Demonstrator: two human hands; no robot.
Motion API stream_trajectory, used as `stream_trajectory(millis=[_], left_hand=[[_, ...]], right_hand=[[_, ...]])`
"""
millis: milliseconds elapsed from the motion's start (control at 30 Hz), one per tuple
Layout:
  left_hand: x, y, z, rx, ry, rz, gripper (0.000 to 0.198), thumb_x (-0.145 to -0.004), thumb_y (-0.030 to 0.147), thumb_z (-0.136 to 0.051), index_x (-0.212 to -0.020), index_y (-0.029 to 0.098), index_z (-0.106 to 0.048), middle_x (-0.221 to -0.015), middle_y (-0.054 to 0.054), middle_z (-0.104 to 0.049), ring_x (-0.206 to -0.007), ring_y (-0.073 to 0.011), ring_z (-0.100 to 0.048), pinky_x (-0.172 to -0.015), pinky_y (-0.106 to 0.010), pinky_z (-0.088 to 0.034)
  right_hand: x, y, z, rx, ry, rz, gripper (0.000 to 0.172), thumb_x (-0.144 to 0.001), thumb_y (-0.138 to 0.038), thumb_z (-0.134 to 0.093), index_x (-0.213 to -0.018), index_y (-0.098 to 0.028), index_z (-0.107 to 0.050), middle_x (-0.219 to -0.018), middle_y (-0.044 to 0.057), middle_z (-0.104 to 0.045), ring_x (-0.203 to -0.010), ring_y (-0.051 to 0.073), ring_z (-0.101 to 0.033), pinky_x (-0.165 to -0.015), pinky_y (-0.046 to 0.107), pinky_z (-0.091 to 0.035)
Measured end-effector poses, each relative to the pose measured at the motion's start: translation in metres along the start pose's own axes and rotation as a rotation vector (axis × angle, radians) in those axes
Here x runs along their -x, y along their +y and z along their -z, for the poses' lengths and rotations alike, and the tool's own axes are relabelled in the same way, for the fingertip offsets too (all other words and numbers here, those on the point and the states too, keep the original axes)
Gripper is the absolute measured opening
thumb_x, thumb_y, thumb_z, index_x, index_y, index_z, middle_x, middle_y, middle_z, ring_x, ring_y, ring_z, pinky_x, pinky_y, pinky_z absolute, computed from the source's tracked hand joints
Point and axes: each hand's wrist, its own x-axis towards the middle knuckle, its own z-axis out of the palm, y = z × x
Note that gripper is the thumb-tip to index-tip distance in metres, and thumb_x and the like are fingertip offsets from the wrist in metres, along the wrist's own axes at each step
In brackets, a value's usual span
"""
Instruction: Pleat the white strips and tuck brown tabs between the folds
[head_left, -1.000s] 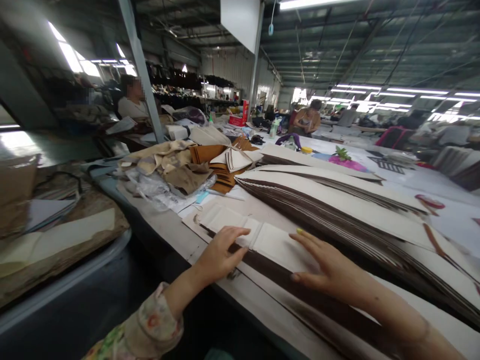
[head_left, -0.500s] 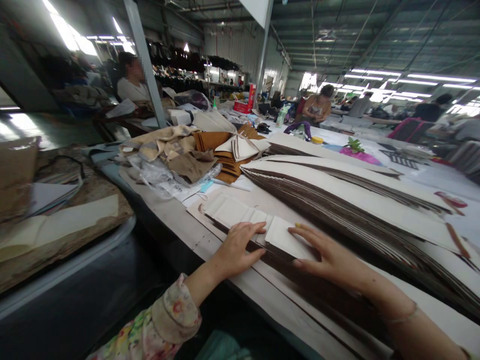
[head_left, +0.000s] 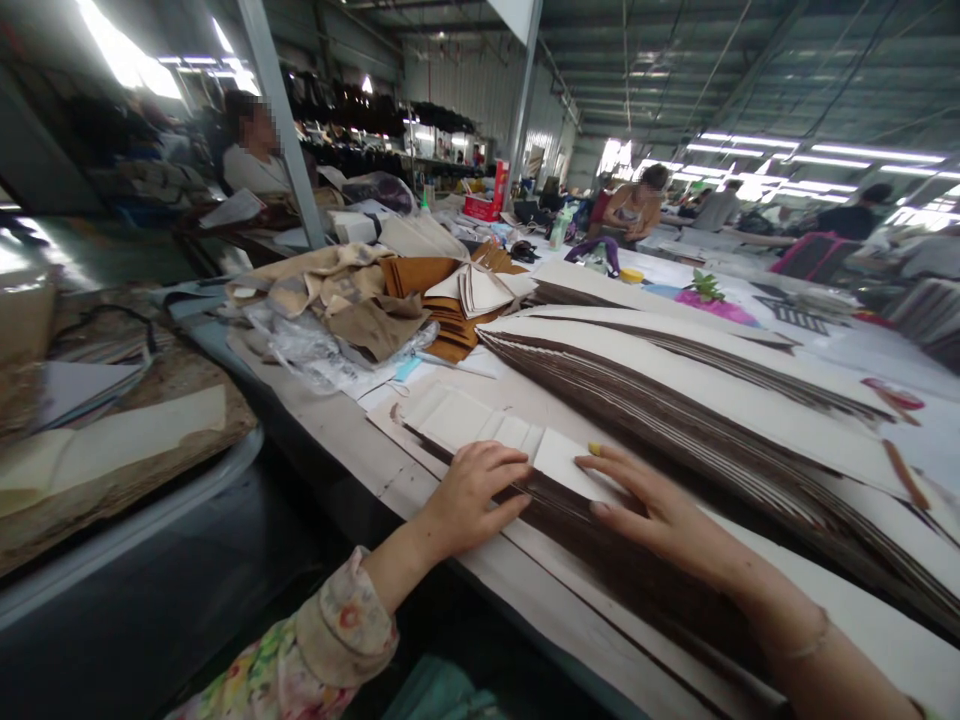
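White pieces [head_left: 469,420] with dark brown edges lie overlapped in a short row on the near part of the tabletop [head_left: 330,425], running from the middle of the scene toward the near right. Both hands rest on the row.

On the right, long stacks [head_left: 675,385] of the same white-faced, brown-edged sheets fan out across the tabletop, just beyond the row and reaching far to the right. Farther off and to the left sits a heap of tan cloth [head_left: 341,290], with folded orange-brown pieces [head_left: 424,275] on its right and crumpled clear plastic [head_left: 300,350] on its near side. A person [head_left: 634,205] bends over the far end of the tabletop, and another person [head_left: 251,150] sits at the far left behind a slanting grey post [head_left: 281,120].

At the near end of the row, the left hand [head_left: 472,495], coming out of a flowered sleeve [head_left: 330,640], lies palm down with its fingers [head_left: 510,462] close together and slightly bent, their tips on the edge of the topmost piece [head_left: 559,462]; it grips nothing. The right hand [head_left: 652,510] lies flat just right of it, fingers [head_left: 611,470] stretched out and a little apart, pressing on the same piece and holding nothing. The two hands are near each other but apart. A yellow nail [head_left: 594,449] shows on the right forefinger.
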Motion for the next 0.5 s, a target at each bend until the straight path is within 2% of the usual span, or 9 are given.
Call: stream_trajectory(millis=[167,367,500], left_hand=[[-0.001,0.002,0.000,-0.040,-0.013,0.006,0.018,-0.084,0.028,-0.049,-0.097,0.022,-0.060,-0.108,-0.004,-0.058,-0.103,-0.0191,-0.047,-0.092,-0.035,-0.032],[-0.001,-0.001,-0.002,-0.033,-0.015,0.009,0.021,-0.084,0.028,-0.049,-0.103,0.025,-0.059,-0.108,-0.003,-0.058,-0.104,-0.0187,-0.047,-0.092,-0.035,-0.031],[-0.002,-0.001,-0.002,-0.037,-0.012,0.007,0.022,-0.084,0.028,-0.049,-0.103,0.025,-0.059,-0.107,-0.004,-0.058,-0.104,-0.0192,-0.047,-0.092,-0.035,-0.032]], right_hand=[[0.008,0.000,0.001,0.193,0.016,0.031,0.057,-0.076,-0.055,-0.050,-0.125,-0.026,-0.046,-0.136,0.012,-0.034,-0.122,0.028,-0.034,-0.100,0.047,-0.027],[0.024,0.007,0.009,0.225,-0.014,-0.014,0.057,-0.076,-0.055,-0.048,-0.127,-0.028,-0.043,-0.138,0.011,-0.032,-0.123,0.029,-0.032,-0.099,0.050,-0.028],[0.024,0.007,0.008,0.205,0.008,0.009,0.057,-0.075,-0.055,-0.050,-0.126,-0.029,-0.044,-0.137,0.010,-0.034,-0.123,0.031,-0.033,-0.098,0.052,-0.028]])
